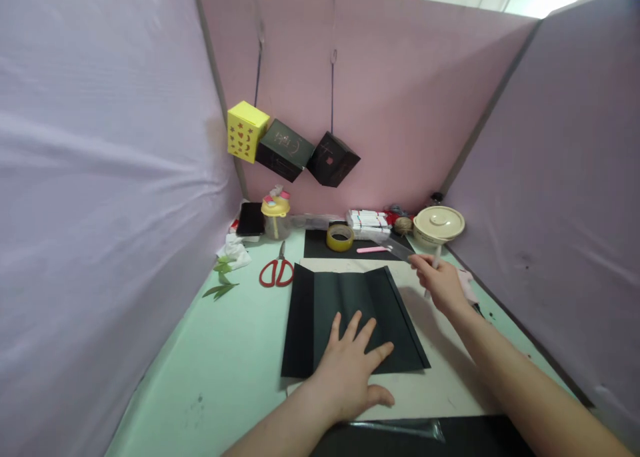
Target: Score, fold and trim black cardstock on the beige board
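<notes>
A creased black paper sheet (pixel 345 290) lies partly unfolded, with fold lines along its left and right sides. My left hand (pixel 350 367) rests flat on its lower part, fingers spread. To the right and above the board, my right hand (pixel 443 284) pinches one end of a clear ruler (pixel 397 248). A white pen (pixel 437 257) also sits in that hand, pointing upward between the fingers. Beneath the paper is a pale board (pixel 440 370). Red-handled scissors (pixel 277 270) lie just left of the paper.
At the back stand a roll of yellow tape (pixel 339 237), a yellow-lidded jar (pixel 276 217), a pink pen-like stick (pixel 373 249), stacked white packs (pixel 369 222) and a lidded cream bowl (pixel 439 225). Paper boxes (pixel 285 149) hang above. Green leaves (pixel 221 280) lie left; fabric walls enclose the table.
</notes>
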Available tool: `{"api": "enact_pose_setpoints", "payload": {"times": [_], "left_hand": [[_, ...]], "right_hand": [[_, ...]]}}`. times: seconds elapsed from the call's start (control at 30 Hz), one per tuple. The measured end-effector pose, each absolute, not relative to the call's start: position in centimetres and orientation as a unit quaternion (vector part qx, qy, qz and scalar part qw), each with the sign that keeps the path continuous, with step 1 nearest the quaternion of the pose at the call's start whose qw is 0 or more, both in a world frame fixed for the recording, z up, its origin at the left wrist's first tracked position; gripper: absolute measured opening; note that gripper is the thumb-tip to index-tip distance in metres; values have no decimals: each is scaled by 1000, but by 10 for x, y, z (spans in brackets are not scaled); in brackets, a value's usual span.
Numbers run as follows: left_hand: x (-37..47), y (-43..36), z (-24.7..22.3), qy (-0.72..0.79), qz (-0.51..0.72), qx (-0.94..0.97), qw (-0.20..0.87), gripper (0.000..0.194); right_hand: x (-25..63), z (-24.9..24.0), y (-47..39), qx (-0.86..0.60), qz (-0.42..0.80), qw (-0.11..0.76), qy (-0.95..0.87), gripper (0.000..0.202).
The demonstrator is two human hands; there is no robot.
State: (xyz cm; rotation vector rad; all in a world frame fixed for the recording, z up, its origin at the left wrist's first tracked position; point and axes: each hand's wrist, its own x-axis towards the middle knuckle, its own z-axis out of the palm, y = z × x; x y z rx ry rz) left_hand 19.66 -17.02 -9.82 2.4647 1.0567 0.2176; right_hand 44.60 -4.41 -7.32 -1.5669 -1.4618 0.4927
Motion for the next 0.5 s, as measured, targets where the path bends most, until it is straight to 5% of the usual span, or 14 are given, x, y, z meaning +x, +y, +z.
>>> {"api": "enact_pose_setpoints", "payload": {"times": [0.23, 0.4, 0.5], "left_hand": [[195, -168, -96, 400, 67, 896, 184, 73], [196, -165, -89, 430, 81, 885, 157, 60], [197, -164, -87, 440, 113, 879, 148, 48]], "right_hand": [[463, -85, -143, -616, 343, 510, -493, 44], [463, -101, -186, -577, 21, 509, -639, 15], [445, -116, -217, -491, -133, 410, -757, 24]]}}
